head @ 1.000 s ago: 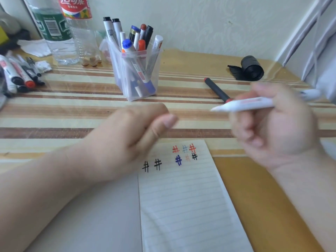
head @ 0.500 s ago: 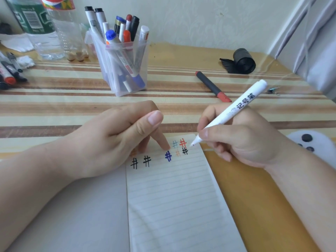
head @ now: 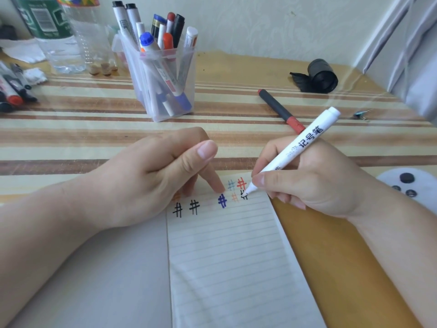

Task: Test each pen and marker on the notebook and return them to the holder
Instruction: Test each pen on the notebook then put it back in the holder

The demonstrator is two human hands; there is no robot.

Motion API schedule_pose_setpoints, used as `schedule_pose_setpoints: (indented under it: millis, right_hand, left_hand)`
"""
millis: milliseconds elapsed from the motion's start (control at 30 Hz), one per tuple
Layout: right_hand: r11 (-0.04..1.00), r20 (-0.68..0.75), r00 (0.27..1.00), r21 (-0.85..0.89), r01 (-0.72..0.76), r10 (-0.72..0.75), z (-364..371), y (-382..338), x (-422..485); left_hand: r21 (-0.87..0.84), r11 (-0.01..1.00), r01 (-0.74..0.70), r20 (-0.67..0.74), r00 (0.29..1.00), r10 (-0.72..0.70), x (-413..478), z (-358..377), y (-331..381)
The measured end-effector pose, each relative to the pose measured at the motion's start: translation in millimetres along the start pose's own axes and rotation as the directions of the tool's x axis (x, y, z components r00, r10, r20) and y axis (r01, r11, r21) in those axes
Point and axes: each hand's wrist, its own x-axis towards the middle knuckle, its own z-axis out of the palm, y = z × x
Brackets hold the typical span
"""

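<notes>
Striped bench (head: 71, 138), lined notebook (head: 236, 256) at its near edge. Right hand's (head: 319, 185) grip pinches a white marker (head: 295, 150), tip on the notebook's top. Left hand (head: 142, 176) curled, forefinger pressing the page; contents hidden. Holder (head: 165, 91) stands beyond the notebook.
</notes>
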Motion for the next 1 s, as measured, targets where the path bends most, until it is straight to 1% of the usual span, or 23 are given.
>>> schedule_pose_setpoints:
  millis: [133, 267, 400, 467, 633, 767, 900, 1000]
  right_hand:
    - [0.999, -0.028, 0.999, -0.033, -0.019, 0.018, 0.2, -2.9, -0.3]
    - [0.998, -0.052, 0.997, -0.03, -0.053, 0.051, 0.7, -4.2, 0.5]
    - [0.993, -0.065, 0.995, 0.087, -0.075, 0.08, -0.2, -0.9, 0.7]
    - [0.991, -0.057, 0.995, 0.11, -0.071, 0.077, -0.6, 0.2, 0.6]
    - [0.998, -0.027, 0.999, 0.048, -0.044, 0.045, 0.7, -3.3, -0.7]
    - [0.999, -0.046, 0.998, -0.012, -0.045, 0.044, 0.4, -4.5, 0.0]
    - [0.998, -0.053, 0.997, 0.002, -0.055, 0.055, 0.7, -3.4, 0.5]
    - [0.997, -0.06, 0.996, 0.047, -0.06, 0.063, 0.5, -2.0, 0.5]
  left_hand:
    - [-0.014, 1.0, 0.004, -0.003, 1.0, -0.004, -0.9, 0.0, 0.0]
    - [-0.008, 1.0, 0.009, -0.008, 1.0, -0.009, -1.4, -0.9, -1.7]
    - [0.008, 1.0, 0.021, -0.012, 1.0, -0.021, -1.8, -1.2, -2.5]
    - [0.018, 0.999, 0.027, -0.016, 1.0, -0.027, -2.0, -1.1, -2.3]
    - [0.042, 0.999, 0.028, -0.017, 0.999, -0.028, -1.4, -1.8, -2.1]
    - [0.045, 0.999, 0.028, -0.018, 0.999, -0.027, -1.5, -1.0, -3.5]
    - [0.035, 0.999, 0.02, -0.01, 1.0, -0.019, -1.1, -1.0, -5.1]
    - [0.045, 0.999, 0.02, -0.003, 1.0, -0.02, -1.4, -2.0, -4.5]
